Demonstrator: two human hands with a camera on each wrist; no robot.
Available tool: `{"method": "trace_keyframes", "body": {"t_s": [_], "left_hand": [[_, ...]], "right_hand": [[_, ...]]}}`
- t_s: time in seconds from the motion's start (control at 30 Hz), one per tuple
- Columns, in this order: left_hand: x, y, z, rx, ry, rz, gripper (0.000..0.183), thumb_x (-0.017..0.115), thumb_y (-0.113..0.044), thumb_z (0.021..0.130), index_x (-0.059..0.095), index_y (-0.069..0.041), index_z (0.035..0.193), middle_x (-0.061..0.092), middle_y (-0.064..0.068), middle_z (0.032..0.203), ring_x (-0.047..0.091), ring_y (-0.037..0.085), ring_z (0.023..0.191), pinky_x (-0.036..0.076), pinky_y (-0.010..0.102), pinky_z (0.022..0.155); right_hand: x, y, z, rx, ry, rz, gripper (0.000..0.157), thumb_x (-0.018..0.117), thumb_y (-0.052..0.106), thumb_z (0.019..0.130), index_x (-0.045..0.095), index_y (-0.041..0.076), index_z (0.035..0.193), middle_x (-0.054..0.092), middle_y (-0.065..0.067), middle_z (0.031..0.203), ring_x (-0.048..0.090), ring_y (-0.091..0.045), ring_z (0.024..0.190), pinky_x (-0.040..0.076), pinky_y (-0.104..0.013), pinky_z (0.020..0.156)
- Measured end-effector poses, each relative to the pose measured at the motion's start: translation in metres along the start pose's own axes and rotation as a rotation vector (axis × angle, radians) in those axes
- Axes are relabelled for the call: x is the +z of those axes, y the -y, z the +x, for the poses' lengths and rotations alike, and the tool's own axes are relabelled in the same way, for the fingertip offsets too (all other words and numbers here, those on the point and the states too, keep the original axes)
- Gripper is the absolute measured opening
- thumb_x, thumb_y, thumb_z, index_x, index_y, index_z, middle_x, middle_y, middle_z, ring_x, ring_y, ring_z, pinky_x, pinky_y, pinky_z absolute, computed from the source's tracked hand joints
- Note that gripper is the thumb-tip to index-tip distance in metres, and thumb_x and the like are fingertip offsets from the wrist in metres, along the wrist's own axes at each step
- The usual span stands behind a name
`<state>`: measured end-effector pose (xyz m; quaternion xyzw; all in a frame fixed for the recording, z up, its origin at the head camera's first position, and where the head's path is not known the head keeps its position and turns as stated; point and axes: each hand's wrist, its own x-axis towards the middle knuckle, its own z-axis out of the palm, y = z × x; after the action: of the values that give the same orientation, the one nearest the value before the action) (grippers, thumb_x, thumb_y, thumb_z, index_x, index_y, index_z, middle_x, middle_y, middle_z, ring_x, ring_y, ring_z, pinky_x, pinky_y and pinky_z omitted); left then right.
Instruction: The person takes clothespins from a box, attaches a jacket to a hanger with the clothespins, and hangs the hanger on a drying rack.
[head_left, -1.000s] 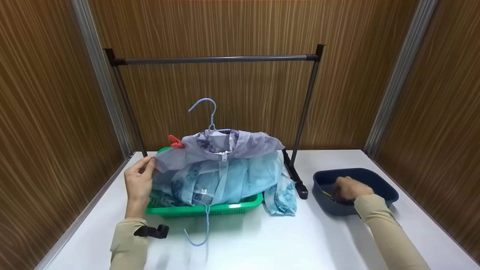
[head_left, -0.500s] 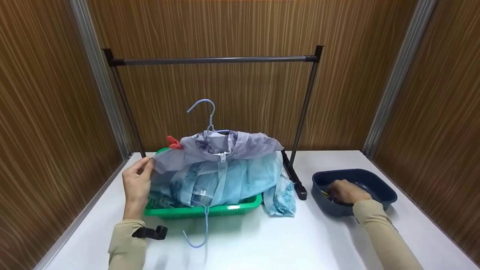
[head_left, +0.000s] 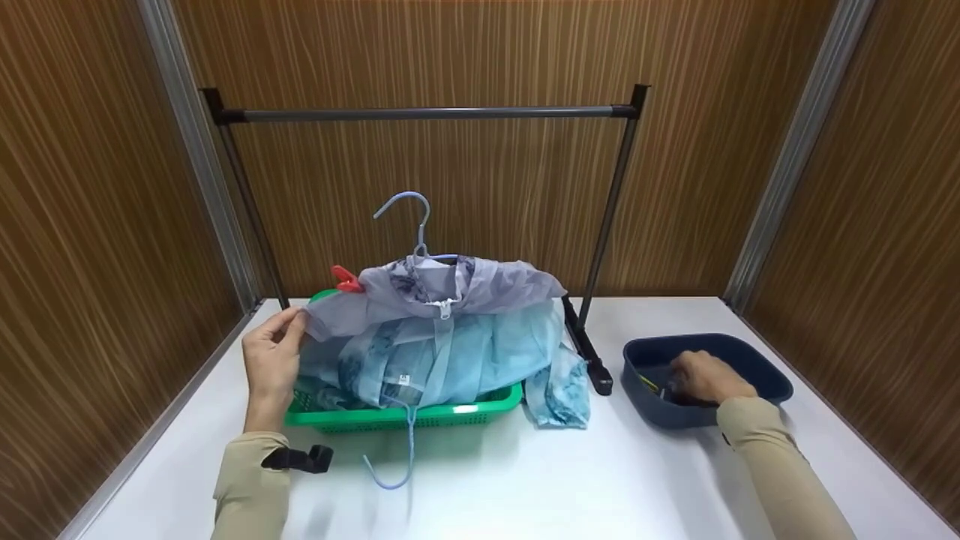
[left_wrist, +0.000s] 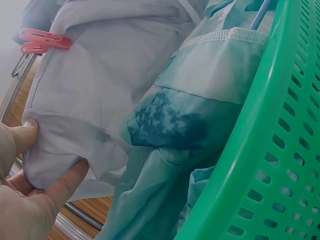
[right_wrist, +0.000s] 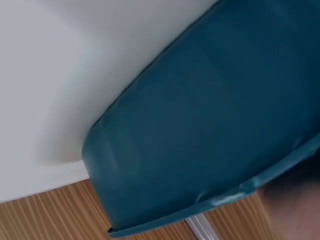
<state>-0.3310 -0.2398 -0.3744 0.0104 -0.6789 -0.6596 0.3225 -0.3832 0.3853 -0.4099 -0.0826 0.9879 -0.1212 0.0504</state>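
Observation:
My left hand (head_left: 271, 360) pinches the sleeve end of a thin lavender jacket (head_left: 502, 289), stretched out to the left. The jacket is on a blue hanger (head_left: 422, 225), hook upward, and a red clothespin (head_left: 347, 280) is clipped near its left shoulder. Beneath it, a light-blue garment (head_left: 487, 352) fills a green basket (head_left: 465, 414). In the left wrist view, thumb and fingers hold the lavender cloth (left_wrist: 65, 145). My right hand (head_left: 709, 377) reaches down inside a dark blue basin (head_left: 765, 371), its fingertips hidden. Small items, one yellow (head_left: 648, 384), lie beside those fingers.
A black rack with a grey bar (head_left: 435, 114) stands behind the basket; its right foot (head_left: 600, 375) lies between basket and basin. A second hanger hook (head_left: 409, 457) hangs over the basket's front rim. Wood-grain walls enclose the white table (head_left: 562, 480).
The right hand shifts slightly about inside the basin, first left, then back right. The left hand keeps its hold on the sleeve; the garments stay in place.

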Motion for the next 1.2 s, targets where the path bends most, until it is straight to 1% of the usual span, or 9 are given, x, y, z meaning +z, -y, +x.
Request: {"method": "trace_keyframes", "body": {"t_s": [0.1, 0.2, 0.37, 0.57, 0.73, 0.87, 1.07, 1.13, 1.2], "left_hand": [[0.001, -0.001, 0.0, 0.011, 0.007, -0.001, 0.029, 0.063, -0.012, 0.102, 0.069, 0.009, 0.122, 0.066, -0.021, 0.083, 0.063, 0.0, 0.083, 0.055, 0.011, 0.077], [0.0, 0.0, 0.0, 0.008, 0.0, 0.007, 0.029, 0.063, -0.013, 0.102, 0.07, 0.008, 0.121, 0.065, -0.022, 0.084, 0.063, -0.001, 0.083, 0.055, 0.011, 0.078], [0.0, 0.0, 0.0, 0.0, -0.004, 0.016, 0.029, 0.063, -0.014, 0.102, 0.07, 0.006, 0.122, 0.066, -0.023, 0.085, 0.063, -0.002, 0.084, 0.055, 0.011, 0.079], [0.001, -0.002, 0.002, -0.005, 0.003, 0.016, 0.03, 0.063, -0.015, 0.103, 0.07, 0.005, 0.123, 0.065, -0.023, 0.087, 0.062, 0.0, 0.087, 0.054, 0.01, 0.081], [0.001, -0.002, 0.001, -0.018, -0.005, 0.021, 0.029, 0.063, -0.015, 0.102, 0.071, 0.005, 0.122, 0.065, -0.02, 0.087, 0.06, 0.002, 0.085, 0.054, 0.009, 0.079], [0.002, -0.003, 0.0, -0.01, -0.012, 0.017, 0.029, 0.063, -0.014, 0.102, 0.071, 0.005, 0.121, 0.065, -0.019, 0.087, 0.059, 0.002, 0.084, 0.054, 0.009, 0.078], [0.002, -0.002, -0.002, 0.023, 0.002, 0.025, 0.029, 0.062, -0.014, 0.103, 0.071, 0.006, 0.122, 0.064, -0.02, 0.087, 0.059, 0.002, 0.085, 0.055, 0.011, 0.08], [0.001, -0.002, -0.002, 0.028, -0.003, 0.024, 0.029, 0.062, -0.014, 0.103, 0.071, 0.006, 0.122, 0.064, -0.021, 0.087, 0.058, 0.003, 0.085, 0.055, 0.012, 0.079], [0.001, -0.002, -0.003, 0.026, -0.006, 0.021, 0.028, 0.063, -0.014, 0.103, 0.071, 0.006, 0.122, 0.064, -0.022, 0.087, 0.058, 0.003, 0.084, 0.055, 0.012, 0.079]], "right_hand": [[-0.001, 0.001, 0.002, -0.01, -0.081, -0.027, 0.031, 0.061, 0.0, 0.091, 0.067, -0.011, 0.119, 0.069, -0.029, 0.114, 0.067, -0.04, 0.101, 0.052, -0.063, 0.093], [-0.001, 0.004, 0.006, -0.025, -0.165, -0.042, 0.031, 0.061, 0.005, 0.094, 0.065, -0.011, 0.121, 0.067, -0.03, 0.114, 0.065, -0.045, 0.107, 0.049, -0.065, 0.095], [-0.004, 0.014, 0.01, -0.038, -0.33, -0.026, 0.032, 0.062, 0.011, 0.098, 0.064, -0.009, 0.123, 0.066, -0.028, 0.112, 0.065, -0.046, 0.104, 0.05, -0.064, 0.091], [-0.006, 0.026, 0.012, -0.08, -0.501, 0.066, 0.029, 0.062, 0.006, 0.099, 0.061, -0.009, 0.124, 0.069, -0.028, 0.107, 0.068, -0.042, 0.098, 0.053, -0.061, 0.086], [0.002, 0.034, 0.013, -0.131, -0.643, 0.064, 0.03, 0.062, 0.005, 0.099, 0.057, -0.006, 0.126, 0.071, -0.029, 0.106, 0.07, -0.046, 0.095, 0.053, -0.062, 0.081], [0.007, 0.038, 0.013, -0.149, -0.687, 0.037, 0.029, 0.061, 0.007, 0.1, 0.054, -0.002, 0.126, 0.072, -0.028, 0.104, 0.071, -0.047, 0.089, 0.053, -0.062, 0.076], [0.012, 0.042, 0.014, -0.187, -0.73, 0.013, 0.03, 0.065, 0.01, 0.099, 0.057, 0.0, 0.126, 0.075, -0.024, 0.101, 0.072, -0.043, 0.082, 0.055, -0.059, 0.072], [0.013, 0.045, 0.015, -0.198, -0.73, 0.017, 0.03, 0.065, 0.011, 0.099, 0.058, -0.001, 0.126, 0.076, -0.023, 0.102, 0.073, -0.042, 0.083, 0.056, -0.058, 0.073], [0.013, 0.049, 0.017, -0.198, -0.714, 0.046, 0.03, 0.064, 0.01, 0.1, 0.059, -0.001, 0.127, 0.075, -0.023, 0.106, 0.073, -0.042, 0.088, 0.056, -0.058, 0.076]]}}
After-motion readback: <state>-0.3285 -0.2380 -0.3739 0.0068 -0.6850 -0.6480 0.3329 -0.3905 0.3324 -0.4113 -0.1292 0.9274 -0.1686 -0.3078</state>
